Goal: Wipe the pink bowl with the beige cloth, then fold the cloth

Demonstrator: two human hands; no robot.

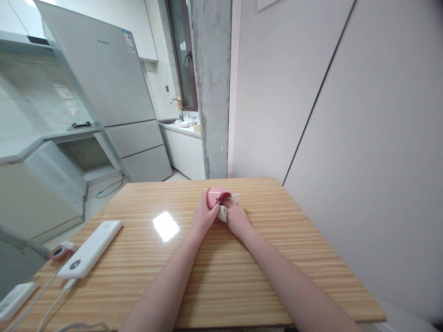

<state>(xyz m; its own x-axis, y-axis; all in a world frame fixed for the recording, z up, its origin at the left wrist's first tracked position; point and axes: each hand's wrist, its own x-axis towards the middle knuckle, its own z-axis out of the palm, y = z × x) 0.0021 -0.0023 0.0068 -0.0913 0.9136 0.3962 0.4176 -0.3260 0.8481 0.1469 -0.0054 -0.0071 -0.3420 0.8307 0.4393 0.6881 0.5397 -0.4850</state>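
Near the far edge of the wooden table (145,276), my left hand (205,213) is wrapped round a glossy pink cup (215,195). The cup lies tilted, its mouth facing right. My right hand (237,217) is closed on a white cloth (222,213), with its fingers at the cup's opening. Part of the cloth sticks out above the right fingers and part hangs below them. The fingertips are partly hidden by the cup's rim, and I cannot tell how far inside they reach.
At the table's left lie a white power bank (92,249) with a cable, a small reddish-brown device (61,252) and a white power strip (17,299). Beyond stand a grey fridge (100,69), a concrete pillar (212,92) and a sink counter (183,147). A pale panel wall (346,161) borders the right.
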